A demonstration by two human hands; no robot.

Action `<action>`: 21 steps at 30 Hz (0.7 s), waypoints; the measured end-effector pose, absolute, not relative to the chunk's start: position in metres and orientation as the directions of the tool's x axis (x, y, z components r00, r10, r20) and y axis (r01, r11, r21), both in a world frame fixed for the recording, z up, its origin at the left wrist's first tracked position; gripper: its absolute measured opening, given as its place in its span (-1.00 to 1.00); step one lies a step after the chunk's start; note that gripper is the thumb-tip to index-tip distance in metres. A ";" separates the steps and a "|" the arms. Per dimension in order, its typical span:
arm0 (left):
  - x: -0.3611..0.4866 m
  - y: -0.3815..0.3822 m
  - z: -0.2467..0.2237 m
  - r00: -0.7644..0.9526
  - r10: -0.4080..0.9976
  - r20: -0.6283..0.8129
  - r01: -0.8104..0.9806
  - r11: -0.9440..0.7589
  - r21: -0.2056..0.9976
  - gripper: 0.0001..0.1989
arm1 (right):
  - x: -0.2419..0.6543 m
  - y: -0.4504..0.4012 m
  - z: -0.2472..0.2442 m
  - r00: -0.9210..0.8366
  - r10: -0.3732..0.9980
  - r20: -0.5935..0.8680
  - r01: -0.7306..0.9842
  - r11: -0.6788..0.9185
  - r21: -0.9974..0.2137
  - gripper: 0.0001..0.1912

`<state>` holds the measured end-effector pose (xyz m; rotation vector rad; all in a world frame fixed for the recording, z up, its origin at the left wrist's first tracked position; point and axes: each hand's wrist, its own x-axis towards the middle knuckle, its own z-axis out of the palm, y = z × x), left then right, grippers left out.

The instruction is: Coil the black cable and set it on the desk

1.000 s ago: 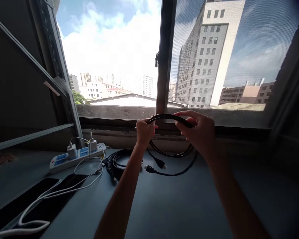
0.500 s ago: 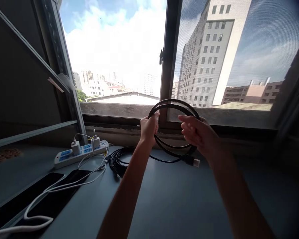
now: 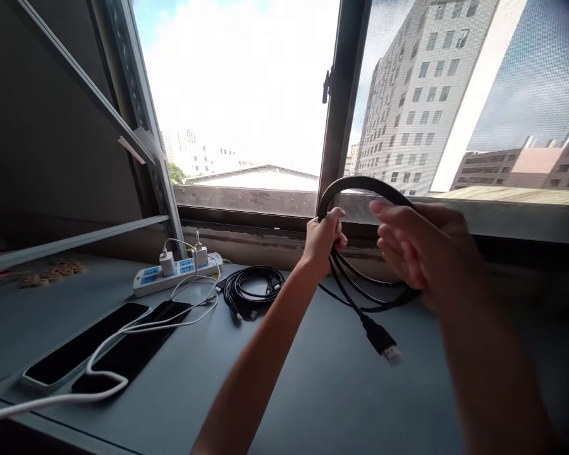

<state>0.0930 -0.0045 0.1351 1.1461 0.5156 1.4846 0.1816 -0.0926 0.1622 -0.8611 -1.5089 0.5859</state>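
Black cable (image 3: 360,184), hanging in loops above the desk (image 3: 341,398) and in front of the window frame (image 3: 345,107). At left, a phone (image 3: 88,344) flat on the desk, beside a second phone (image 3: 133,354) crossed by a white cable (image 3: 57,401). Behind these, a power strip (image 3: 183,268) bearing two white adapters (image 3: 167,262). Farther right, a coil of black cables (image 3: 237,294), flat on the desk. Then the left hand (image 3: 325,237), closed around the left side of the loops. Just right of it, lower down, a plug (image 3: 378,337), pointing down and rightward. At right, the blurred right hand (image 3: 417,246), fingers curled beside the loops; cannot tell if gripping.
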 end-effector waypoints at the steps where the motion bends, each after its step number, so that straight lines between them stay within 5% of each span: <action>1: 0.094 -0.004 0.135 0.092 0.930 0.355 -0.504 -0.264 0.823 -0.60 | 0.183 -0.090 0.162 0.054 0.782 0.620 0.185 0.603 -0.776 -0.47; 11: 0.074 0.002 0.147 -0.009 0.943 0.333 -0.568 -0.279 0.774 -0.56 | 0.200 -0.050 0.158 0.181 0.720 0.670 0.259 0.622 -0.739 -0.62; 21: 0.079 -0.012 0.150 0.230 0.903 0.363 -0.471 -0.223 0.853 -0.54 | 0.233 -0.047 0.169 -0.100 0.876 0.471 -0.146 0.456 -0.878 -0.49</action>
